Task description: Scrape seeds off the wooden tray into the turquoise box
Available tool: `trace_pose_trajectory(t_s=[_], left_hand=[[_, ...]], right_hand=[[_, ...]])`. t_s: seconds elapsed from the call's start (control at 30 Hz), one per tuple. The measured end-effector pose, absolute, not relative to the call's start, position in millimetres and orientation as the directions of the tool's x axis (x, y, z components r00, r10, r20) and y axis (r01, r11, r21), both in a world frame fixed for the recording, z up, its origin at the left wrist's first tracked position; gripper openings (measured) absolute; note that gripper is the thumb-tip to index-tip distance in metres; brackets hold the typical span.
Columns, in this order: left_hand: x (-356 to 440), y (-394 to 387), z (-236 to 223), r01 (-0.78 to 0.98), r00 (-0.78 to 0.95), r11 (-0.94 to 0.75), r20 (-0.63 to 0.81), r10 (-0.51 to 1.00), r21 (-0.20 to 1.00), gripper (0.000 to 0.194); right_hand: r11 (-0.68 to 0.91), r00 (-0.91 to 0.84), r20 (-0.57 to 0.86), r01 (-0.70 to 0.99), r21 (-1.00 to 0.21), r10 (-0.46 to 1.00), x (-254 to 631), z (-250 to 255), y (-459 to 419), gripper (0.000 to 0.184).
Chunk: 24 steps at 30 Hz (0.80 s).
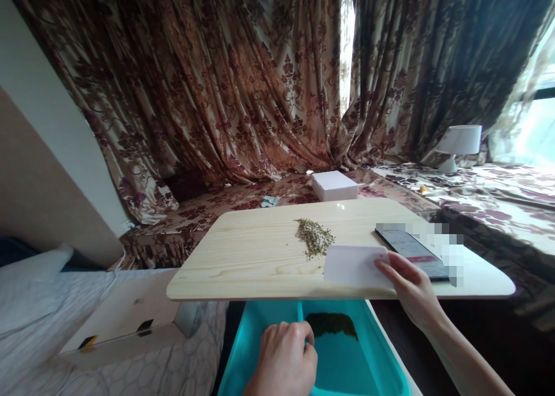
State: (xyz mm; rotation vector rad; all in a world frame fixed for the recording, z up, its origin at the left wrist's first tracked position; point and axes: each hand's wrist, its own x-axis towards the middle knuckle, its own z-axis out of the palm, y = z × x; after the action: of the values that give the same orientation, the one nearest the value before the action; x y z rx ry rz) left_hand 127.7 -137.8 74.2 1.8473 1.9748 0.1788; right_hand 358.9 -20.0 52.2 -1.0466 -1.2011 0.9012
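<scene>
- Right hand (414, 286) pinches a white card (355, 266) by its right end, thumb and fingers closed.
- Just beyond the card – a loose pile of small greenish bits (315, 239) on the pale wooden board (243, 240).
- Phone (411, 251) lies just past the right hand.
- Left hand (288, 352), fingers curled, is at the turquoise bin (347, 367) below; its grip can't be told.
- Dark green matter (332, 325) sits in the bin's right compartment.
</scene>
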Motion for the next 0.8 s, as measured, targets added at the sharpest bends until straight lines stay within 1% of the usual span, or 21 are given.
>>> trace_pose_trajectory(t_s=[0.1,0.17,0.33,0.53,0.67,0.73,0.8], left_hand=[[127.3,-138.4,74.9,0.920,-0.028,0.114,-0.226,0.974,0.376,0.033],[126.9,-138.4,73.9,0.918,-0.027,0.113,-0.225,0.974,0.379,0.033],[125.3,-138.2,69.6,0.915,-0.013,0.093,-0.200,0.980,0.393,0.032],[124.9,-139.1,71.7,0.918,-0.016,0.093,-0.199,0.980,0.385,0.033],[125.1,-139.5,71.5,0.924,-0.004,0.078,-0.194,0.981,0.375,0.033],[126.0,-139.7,70.7,0.925,-0.003,0.078,-0.196,0.981,0.373,0.033],[128.0,-139.8,69.9,0.926,0.001,0.076,-0.203,0.979,0.369,0.033]], right_hand=[[0.296,0.224,0.280,-0.040,-0.954,0.934,353.0,54.0,-12.9,0.041],[0.288,0.226,0.273,-0.035,-0.957,0.935,347.6,54.8,-8.3,0.042],[0.287,0.147,0.288,0.025,-0.958,0.946,337.5,56.2,-7.8,0.044],[0.237,0.081,0.237,0.003,-0.971,0.968,339.8,62.3,-26.1,0.040],[0.203,0.033,0.203,0.009,-0.979,0.979,349.2,65.6,-38.4,0.040],[0.223,0.067,0.224,0.019,-0.975,0.972,357.7,65.7,-39.9,0.039],[0.269,0.158,0.270,0.031,-0.963,0.950,367.6,64.4,-37.2,0.038]])
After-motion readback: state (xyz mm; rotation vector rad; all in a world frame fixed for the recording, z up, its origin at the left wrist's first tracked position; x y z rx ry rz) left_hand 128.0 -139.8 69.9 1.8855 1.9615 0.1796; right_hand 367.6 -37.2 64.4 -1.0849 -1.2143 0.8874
